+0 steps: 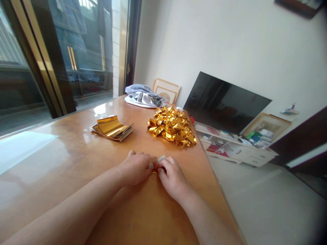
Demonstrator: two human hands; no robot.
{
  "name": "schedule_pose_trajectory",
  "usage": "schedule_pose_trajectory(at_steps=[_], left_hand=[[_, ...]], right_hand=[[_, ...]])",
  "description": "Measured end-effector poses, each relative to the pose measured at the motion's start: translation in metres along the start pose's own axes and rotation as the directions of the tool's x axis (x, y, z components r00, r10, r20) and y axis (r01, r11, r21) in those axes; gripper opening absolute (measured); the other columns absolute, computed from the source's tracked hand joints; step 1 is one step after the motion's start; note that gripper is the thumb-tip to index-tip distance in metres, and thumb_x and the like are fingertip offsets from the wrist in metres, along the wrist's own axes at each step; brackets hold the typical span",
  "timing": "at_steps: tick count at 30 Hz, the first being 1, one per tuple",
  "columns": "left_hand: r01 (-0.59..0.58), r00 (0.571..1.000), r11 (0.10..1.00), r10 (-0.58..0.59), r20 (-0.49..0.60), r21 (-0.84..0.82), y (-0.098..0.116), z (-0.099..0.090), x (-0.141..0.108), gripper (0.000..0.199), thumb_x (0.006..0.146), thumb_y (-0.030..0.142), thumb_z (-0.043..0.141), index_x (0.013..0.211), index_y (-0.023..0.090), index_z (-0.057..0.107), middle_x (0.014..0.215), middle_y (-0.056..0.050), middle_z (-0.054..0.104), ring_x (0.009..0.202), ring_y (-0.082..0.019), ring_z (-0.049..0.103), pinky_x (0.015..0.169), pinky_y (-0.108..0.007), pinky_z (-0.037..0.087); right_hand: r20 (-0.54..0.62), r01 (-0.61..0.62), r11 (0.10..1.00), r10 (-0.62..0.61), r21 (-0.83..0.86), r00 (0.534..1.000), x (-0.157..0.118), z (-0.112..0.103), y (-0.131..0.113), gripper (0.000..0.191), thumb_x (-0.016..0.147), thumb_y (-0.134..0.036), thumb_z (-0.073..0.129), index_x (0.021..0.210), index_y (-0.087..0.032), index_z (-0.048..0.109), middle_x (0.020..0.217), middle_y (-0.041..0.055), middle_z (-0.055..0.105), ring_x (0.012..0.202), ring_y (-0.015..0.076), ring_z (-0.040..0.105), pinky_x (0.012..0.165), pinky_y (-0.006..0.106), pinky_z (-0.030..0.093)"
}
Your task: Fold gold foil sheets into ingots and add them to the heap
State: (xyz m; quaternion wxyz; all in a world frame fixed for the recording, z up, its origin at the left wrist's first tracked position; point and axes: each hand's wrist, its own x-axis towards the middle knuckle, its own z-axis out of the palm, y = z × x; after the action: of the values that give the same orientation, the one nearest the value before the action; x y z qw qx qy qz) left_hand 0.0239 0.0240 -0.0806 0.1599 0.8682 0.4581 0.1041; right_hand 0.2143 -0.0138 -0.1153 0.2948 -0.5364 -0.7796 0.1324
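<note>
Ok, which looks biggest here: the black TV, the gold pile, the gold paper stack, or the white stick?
1. Black TV
2. Crumpled gold foil pile
3. Gold foil stack
4. White stick, smallest, though it is nearest the camera

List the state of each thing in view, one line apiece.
left hand, closed around one end of the white stick
white stick, held across between the hands
right hand, pinching the white stick
gold foil strip, partly hidden under the hands
stack of gold foil sheets, top sheet curling upward
heap of crumpled gold foil pieces, loosely piled
grey cloth, bunched up
flat-screen TV, dark, tilted
</note>
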Motion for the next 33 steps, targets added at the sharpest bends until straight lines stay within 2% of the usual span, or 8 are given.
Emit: schedule_pose_trajectory(at_steps=[4, 9, 16, 19, 21, 26, 29, 33], left_hand=[[-0.030, 0.999, 1.000, 0.030, 0.021, 0.000, -0.002, 0.000, 0.000, 0.027, 0.087, 0.028, 0.049, 0.097, 0.036, 0.073, 0.102, -0.001, 0.075, 0.101, -0.027, 0.064, 0.090, -0.044, 0.036], [-0.010, 0.999, 1.000, 0.011, 0.046, -0.024, -0.003, -0.002, 0.000, 0.031, 0.087, 0.027, 0.047, 0.100, 0.038, 0.073, 0.102, -0.001, 0.076, 0.100, -0.027, 0.065, 0.090, -0.043, 0.036], [0.024, 0.997, 0.997, -0.018, 0.080, -0.073, -0.002, -0.006, 0.001, 0.029, 0.085, 0.027, 0.049, 0.097, 0.036, 0.074, 0.101, 0.001, 0.077, 0.099, -0.026, 0.065, 0.089, -0.042, 0.036], [0.031, 0.996, 0.996, -0.024, 0.081, -0.079, -0.003, -0.005, 0.003, 0.030, 0.084, 0.025, 0.049, 0.095, 0.036, 0.075, 0.098, 0.002, 0.077, 0.097, -0.025, 0.066, 0.089, -0.042, 0.036], [0.036, 0.996, 0.996, -0.029, 0.086, -0.078, -0.003, -0.004, 0.003, 0.030, 0.083, 0.024, 0.050, 0.095, 0.037, 0.075, 0.096, 0.003, 0.077, 0.095, -0.025, 0.066, 0.090, -0.043, 0.036], [0.024, 0.996, 0.997, -0.018, 0.091, -0.074, -0.004, -0.005, 0.003, 0.029, 0.085, 0.028, 0.050, 0.099, 0.036, 0.075, 0.097, 0.001, 0.077, 0.097, -0.026, 0.067, 0.091, -0.043, 0.036], [0.013, 0.994, 0.996, -0.004, 0.106, -0.084, -0.004, -0.006, 0.003, 0.030, 0.082, 0.026, 0.052, 0.101, 0.036, 0.074, 0.101, 0.001, 0.077, 0.099, -0.026, 0.066, 0.092, -0.043, 0.035], [0.018, 0.993, 0.996, -0.008, 0.114, -0.083, -0.003, -0.006, 0.003, 0.029, 0.083, 0.028, 0.053, 0.100, 0.036, 0.074, 0.104, 0.001, 0.077, 0.102, -0.027, 0.066, 0.094, -0.045, 0.034]], right_hand=[[0.021, 0.019, 0.996, -0.017, -0.086, 1.000, 0.000, -0.005, -0.001, 0.014, 0.091, -0.013, 0.057, 0.094, -0.024, 0.065, 0.097, 0.0065, 0.057, 0.098, 0.0236, 0.052, 0.086, 0.036, 0.044], [0.040, 0.003, 0.978, 0.006, -0.206, 0.999, -0.002, -0.011, -0.005, 0.005, 0.094, -0.022, 0.060, 0.095, -0.025, 0.064, 0.099, 0.0067, 0.058, 0.101, 0.0247, 0.052, 0.087, 0.037, 0.041], [0.040, -0.025, 0.947, 0.040, -0.321, 0.998, -0.006, -0.024, -0.008, 0.002, 0.092, -0.022, 0.062, 0.092, -0.024, 0.061, 0.099, 0.0046, 0.059, 0.098, 0.0234, 0.052, 0.085, 0.035, 0.038], [0.019, -0.013, 0.946, 0.020, -0.324, 1.000, -0.009, -0.032, -0.005, 0.007, 0.091, -0.017, 0.060, 0.093, -0.023, 0.063, 0.097, 0.0040, 0.059, 0.097, 0.0222, 0.052, 0.084, 0.034, 0.038], [0.032, 0.045, 0.951, -0.037, -0.305, 0.999, -0.010, -0.035, -0.005, 0.013, 0.091, -0.014, 0.058, 0.096, -0.023, 0.067, 0.097, 0.0046, 0.058, 0.097, 0.0215, 0.051, 0.085, 0.033, 0.039], [0.179, 0.216, 0.932, -0.169, -0.290, 0.969, -0.011, -0.035, -0.018, 0.032, 0.091, -0.012, 0.054, 0.111, -0.028, 0.072, 0.100, 0.0052, 0.057, 0.098, 0.0212, 0.049, 0.083, 0.032, 0.041], [0.250, 0.234, 0.920, -0.157, -0.315, 0.955, -0.012, -0.034, -0.026, 0.039, 0.090, -0.012, 0.054, 0.118, -0.033, 0.071, 0.102, 0.0051, 0.057, 0.098, 0.0215, 0.048, 0.083, 0.032, 0.041], [0.286, 0.207, 0.913, -0.106, -0.352, 0.952, -0.014, -0.038, -0.032, 0.041, 0.091, -0.016, 0.054, 0.123, -0.036, 0.070, 0.103, 0.0055, 0.057, 0.099, 0.0222, 0.048, 0.084, 0.033, 0.040]])
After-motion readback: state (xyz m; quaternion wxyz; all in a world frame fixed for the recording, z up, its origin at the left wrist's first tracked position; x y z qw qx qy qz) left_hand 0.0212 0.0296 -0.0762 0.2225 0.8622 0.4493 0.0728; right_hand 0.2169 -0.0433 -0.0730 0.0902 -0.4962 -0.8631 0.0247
